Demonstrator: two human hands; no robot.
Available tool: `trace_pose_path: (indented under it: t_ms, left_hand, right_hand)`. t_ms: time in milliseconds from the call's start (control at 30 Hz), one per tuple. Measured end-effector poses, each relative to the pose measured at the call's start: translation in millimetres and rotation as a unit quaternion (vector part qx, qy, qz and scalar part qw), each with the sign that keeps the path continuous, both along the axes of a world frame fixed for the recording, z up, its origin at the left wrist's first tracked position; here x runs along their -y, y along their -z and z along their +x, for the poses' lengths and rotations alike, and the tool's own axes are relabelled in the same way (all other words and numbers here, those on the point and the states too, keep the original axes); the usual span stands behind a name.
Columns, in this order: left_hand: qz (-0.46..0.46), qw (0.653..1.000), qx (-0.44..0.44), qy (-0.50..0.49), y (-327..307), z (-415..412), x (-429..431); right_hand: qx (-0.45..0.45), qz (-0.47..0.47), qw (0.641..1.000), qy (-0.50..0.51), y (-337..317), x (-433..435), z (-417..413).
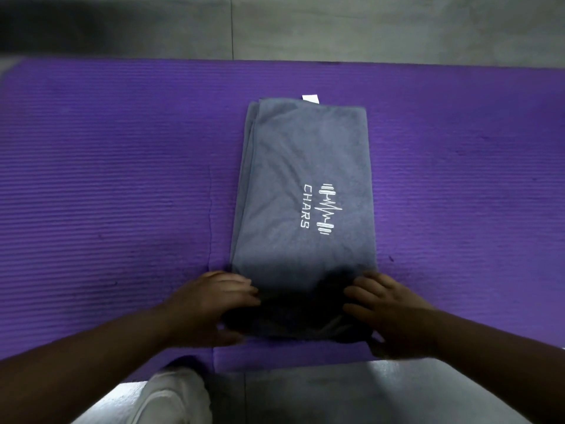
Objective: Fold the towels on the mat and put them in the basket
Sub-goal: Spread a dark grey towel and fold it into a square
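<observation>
1. I am working on the folding step. The grey plush towel, already a long narrow layered strip with white embroidered lettering on top, is lying lengthwise in the middle of the purple ribbed foam mat. Its white label is poking out at the far end.
2. I am judging the next move to be a fold of the near end over towards the far end. That is calling for both corners rising together so the layers do not slide apart. No basket is showing in view, so stowing is looking like a later step.
3. My left hand is curling its fingers over the near left corner, thumb lying along the near edge; I am reading that as a pinch on the cloth.
4. My right hand is mirroring it at the near right corner, fingers bent on top and thumb low, though heavy shadow is hiding the underside.
5. Both forearms are reaching forward and converging, palms facing down.
</observation>
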State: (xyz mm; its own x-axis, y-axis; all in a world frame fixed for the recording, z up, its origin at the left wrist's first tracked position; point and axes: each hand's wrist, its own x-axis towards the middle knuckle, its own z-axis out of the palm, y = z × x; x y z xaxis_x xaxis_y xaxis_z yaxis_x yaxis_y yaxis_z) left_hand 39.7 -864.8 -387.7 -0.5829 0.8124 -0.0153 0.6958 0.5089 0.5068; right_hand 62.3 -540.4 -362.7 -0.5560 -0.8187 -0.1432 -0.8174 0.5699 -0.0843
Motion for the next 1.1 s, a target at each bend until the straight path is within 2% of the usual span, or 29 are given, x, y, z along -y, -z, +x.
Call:
trace_pose_path:
  t_ms: [67, 133, 167, 233, 300, 400, 500, 567, 633, 733, 800, 867, 900, 967, 1033, 1100]
  left_hand:
    - [0.07, 0.987, 0.073, -0.128, -15.5, -10.8, -4.2]
    - [0.15, 0.925, 0.171, -0.303, -21.8, -35.6, -12.3]
    - [0.161, 0.889, 0.203, -0.376, -22.2, -55.1, -17.3]
    - [0.124, 0.849, 0.205, -0.47, -23.0, -95.6, -28.8]
    - [0.083, 0.832, 0.208, -0.508, -23.6, -126.3, -41.0]
    - [0.039, 0.812, 0.214, -0.541, -17.8, -156.2, -58.6]
    - [0.007, 0.81, 0.223, -0.542, -18.1, -167.2, -72.0]
    - [-0.008, 0.81, 0.225, -0.541, -18.3, -170.5, -77.8]
    - [-0.001, 0.795, 0.241, -0.557, -19.1, -174.1, -79.1]
    - [0.066, 0.761, 0.295, -0.574, -24.7, -175.2, -79.5]
    - [0.095, 0.761, 0.305, -0.565, -31.5, -176.0, -81.6]
    - [0.122, 0.766, 0.304, -0.554, -38.9, -180.4, -87.9]
    - [0.131, 0.775, 0.301, -0.54, -43.4, -183.8, -94.3]
    - [0.129, 0.808, 0.283, -0.5, -52.7, -189.4, -115.9]
    - [0.117, 0.842, 0.268, -0.454, -59.2, -191.9, -143.9]
    - [0.076, 0.864, 0.242, -0.436, -59.8, -193.2, -172.8]
  right_hand:
    - [0.007, -0.053, 0.999, 0.001, -1.6, 15.2, 8.5]
    - [-0.011, -0.08, 0.997, 0.015, 7.7, 42.2, 16.1]
    - [-0.019, -0.083, 0.996, 0.038, 13.5, 62.1, 17.1]
    - [-0.003, -0.106, 0.99, 0.096, 25.7, 108.1, 17.3]
    - [0.029, -0.11, 0.978, 0.177, 29.7, 150.5, 11.3]
    - [0.113, -0.031, 0.944, 0.308, 3.5, 188.5, 2.3]
    - [0.13, 0.043, 0.933, 0.333, -2.2, 200.6, -1.8]
    - [0.108, 0.01, 0.917, 0.384, 3.3, 202.3, -0.3]
    - [0.145, -0.044, 0.905, 0.397, 9.0, 201.4, 2.5]
    - [0.17, -0.109, 0.877, 0.435, 4.8, 190.9, 3.6]
    - [0.198, -0.168, 0.85, 0.458, 1.5, 175.8, 9.8]
    - [0.27, -0.279, 0.795, 0.466, -0.8, 151.1, 20.3]
    - [0.288, -0.331, 0.746, 0.501, -3.8, 135.9, 22.9]
    - [0.377, -0.361, 0.628, 0.578, -12.8, 107.3, 24.2]
    - [0.385, -0.372, 0.572, 0.622, -12.9, 78.2, 25.2]
    - [0.366, -0.391, 0.538, 0.651, -10.3, 60.4, 25.8]
